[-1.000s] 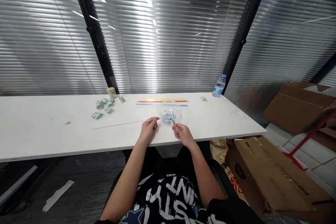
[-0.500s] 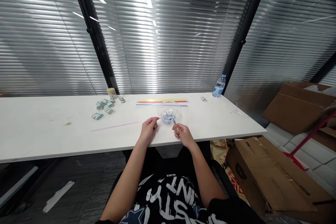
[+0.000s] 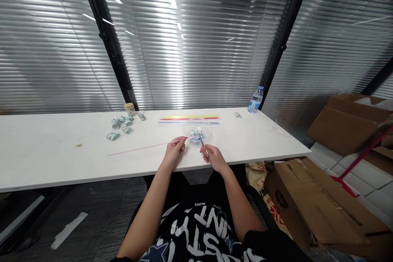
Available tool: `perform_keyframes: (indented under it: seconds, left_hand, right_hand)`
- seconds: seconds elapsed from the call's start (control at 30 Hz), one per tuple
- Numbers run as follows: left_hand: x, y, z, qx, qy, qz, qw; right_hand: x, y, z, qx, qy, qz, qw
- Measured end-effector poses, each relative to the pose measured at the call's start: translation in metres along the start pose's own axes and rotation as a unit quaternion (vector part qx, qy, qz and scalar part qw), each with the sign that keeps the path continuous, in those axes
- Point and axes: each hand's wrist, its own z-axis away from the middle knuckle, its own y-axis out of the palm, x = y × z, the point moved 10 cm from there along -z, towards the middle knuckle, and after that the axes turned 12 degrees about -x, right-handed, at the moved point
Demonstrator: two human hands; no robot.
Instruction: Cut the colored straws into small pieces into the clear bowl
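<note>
My left hand [image 3: 175, 151] pinches a long thin pink strip [image 3: 138, 147], whose tail slants down to the left across the white table. The strip's other end reaches over a clear round bowl [image 3: 210, 129] holding small blue and white pieces [image 3: 196, 136]. In my right hand [image 3: 213, 156] is a slim pair of scissors [image 3: 202, 142], fingers closed around the handles. Their blades point up over the bowl, near the strip's end. Whether the blades touch the strip is too small to tell.
Behind the bowl lie several coloured strips [image 3: 188, 119]. Several greenish-white bundles [image 3: 116, 124] and a lidded jar [image 3: 129, 108] are at left. A water bottle [image 3: 256, 100] stands back right, near a small looped item [image 3: 237, 115]. Cardboard boxes [image 3: 325, 204] sit right of the table [image 3: 61, 159].
The scissors and right hand have shifted slightly left, and the blades sit closer to the strip's end. My left hand still holds the pink strip. The view has moved slightly.
</note>
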Motion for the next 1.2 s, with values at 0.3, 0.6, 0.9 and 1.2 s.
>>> perform_keyframes:
  seconds: [0.3, 0.6, 0.9, 1.2]
  left_hand:
    - [0.0025, 0.001, 0.0004, 0.011, 0.009, -0.023, 1.0]
    - [0.0016, 0.0008, -0.0001, 0.008, 0.009, -0.019, 1.0]
    - [0.0017, 0.0006, -0.0005, 0.008, 0.011, -0.017, 1.0]
    - [0.0029, 0.0005, -0.0009, 0.009, 0.008, -0.017, 1.0]
  right_hand:
    - [0.0034, -0.0007, 0.0009, -0.008, -0.005, 0.004, 1.0]
    - [-0.0008, -0.0012, -0.0009, -0.012, -0.002, -0.001, 1.0]
    - [-0.0026, -0.0025, -0.0022, -0.016, -0.006, 0.008, 1.0]
    - [-0.0047, -0.0019, -0.0027, -0.017, -0.011, 0.008, 1.0]
